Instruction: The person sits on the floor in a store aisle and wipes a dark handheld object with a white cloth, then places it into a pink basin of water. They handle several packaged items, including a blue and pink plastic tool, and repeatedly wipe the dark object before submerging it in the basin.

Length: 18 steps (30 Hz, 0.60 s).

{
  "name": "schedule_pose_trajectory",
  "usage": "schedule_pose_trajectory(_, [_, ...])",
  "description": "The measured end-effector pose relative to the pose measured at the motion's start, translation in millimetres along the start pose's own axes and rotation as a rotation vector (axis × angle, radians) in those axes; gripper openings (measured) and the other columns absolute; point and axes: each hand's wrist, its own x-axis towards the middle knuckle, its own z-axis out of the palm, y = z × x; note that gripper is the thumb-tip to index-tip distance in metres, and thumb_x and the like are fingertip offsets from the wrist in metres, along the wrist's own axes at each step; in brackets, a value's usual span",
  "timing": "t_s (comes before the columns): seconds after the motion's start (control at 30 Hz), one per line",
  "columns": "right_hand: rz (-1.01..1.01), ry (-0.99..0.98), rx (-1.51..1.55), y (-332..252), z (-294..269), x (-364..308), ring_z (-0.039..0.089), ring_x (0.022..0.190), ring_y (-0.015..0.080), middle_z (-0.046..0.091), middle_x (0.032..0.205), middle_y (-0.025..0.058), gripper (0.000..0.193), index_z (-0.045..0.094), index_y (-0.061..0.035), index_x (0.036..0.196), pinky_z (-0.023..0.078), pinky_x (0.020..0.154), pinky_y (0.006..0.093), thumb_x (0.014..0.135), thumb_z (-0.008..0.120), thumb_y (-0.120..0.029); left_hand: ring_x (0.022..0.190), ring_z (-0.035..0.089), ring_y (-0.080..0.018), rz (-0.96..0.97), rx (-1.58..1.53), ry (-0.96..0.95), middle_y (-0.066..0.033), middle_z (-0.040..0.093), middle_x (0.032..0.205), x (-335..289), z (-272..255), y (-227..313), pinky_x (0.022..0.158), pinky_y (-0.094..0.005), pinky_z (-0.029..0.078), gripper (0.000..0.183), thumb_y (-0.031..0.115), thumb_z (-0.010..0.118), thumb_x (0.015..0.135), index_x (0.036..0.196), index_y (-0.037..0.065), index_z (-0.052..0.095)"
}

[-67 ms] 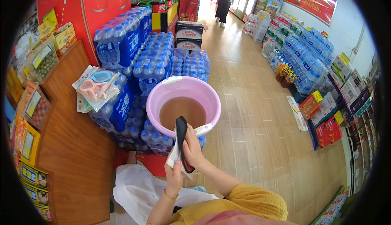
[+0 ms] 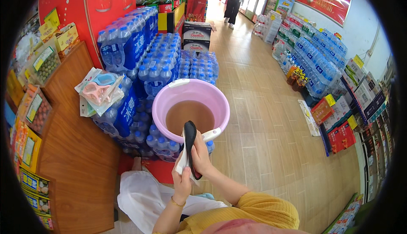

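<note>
Two-handed hold: your left hand (image 2: pixel 182 181) pinches white cloth (image 2: pixel 181 164) against a black sole (image 2: pixel 190 129), your right hand (image 2: pixel 201 155) curls around its other side, beside the pink bucket (image 2: pixel 221 109), where a slackened grip could drop the sole into brown water (image 2: pixel 186 112).

I see a brown bench (image 2: pixel 85 179) on the left; near it, packaged scissors (image 2: pixel 94 92) lie on blue-capped bottles (image 2: pixel 113 121); farther off, I make out a person (image 2: pixel 232 10) on the floor (image 2: pixel 267 149); bottle packs (image 2: pixel 319 71) line the right wall (image 2: pixel 369 11), below a red poster (image 2: pixel 324 3).
</note>
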Motion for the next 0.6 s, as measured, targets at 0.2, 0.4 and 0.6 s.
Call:
schedule_pose_trajectory(0.2, [-0.060, 0.054, -0.047, -2, 14, -13, 0.027, 0.127, 0.0364, 0.030, 0.136, 0.0212, 0.052, 0.032, 0.0039, 0.131, 0.017, 0.107, 0.0410, 0.082, 0.039, -0.010, 0.119, 0.041, -0.0249, 0.231, 0.119, -0.023, -0.0173, 0.044, 0.128, 6, -3, -2, 0.102, -0.0352, 0.030, 0.050, 0.008, 0.043, 0.080, 0.128, -0.008, 0.038])
schedule_pose_trajectory(0.4, [-0.045, -0.058, -0.087, -5, 19, -20, 0.013, 0.133, 0.0399, 0.017, 0.143, 0.0224, 0.051, 0.031, 0.0021, 0.132, 0.012, 0.108, 0.0439, 0.085, 0.041, -0.013, 0.117, 0.042, -0.0224, 0.292, 0.079, -0.062, -0.0147, 0.042, 0.127, 13, -10, 0, 0.099, -0.0325, 0.032, 0.056, 0.001, 0.057, 0.076, 0.128, -0.006, 0.037])
schedule_pose_trajectory(0.6, [-0.121, -0.084, 0.110, -25, 36, -39, 0.006, 0.134, 0.0436, 0.018, 0.142, 0.0275, 0.052, 0.033, 0.0065, 0.131, 0.008, 0.108, 0.0472, 0.084, 0.039, -0.013, 0.120, 0.040, -0.0223, 0.183, -0.065, 0.012, -0.0134, 0.040, 0.132, 22, -23, 7, 0.100, -0.0330, 0.033, 0.054, 0.001, 0.050, 0.081, 0.132, -0.004, 0.032])
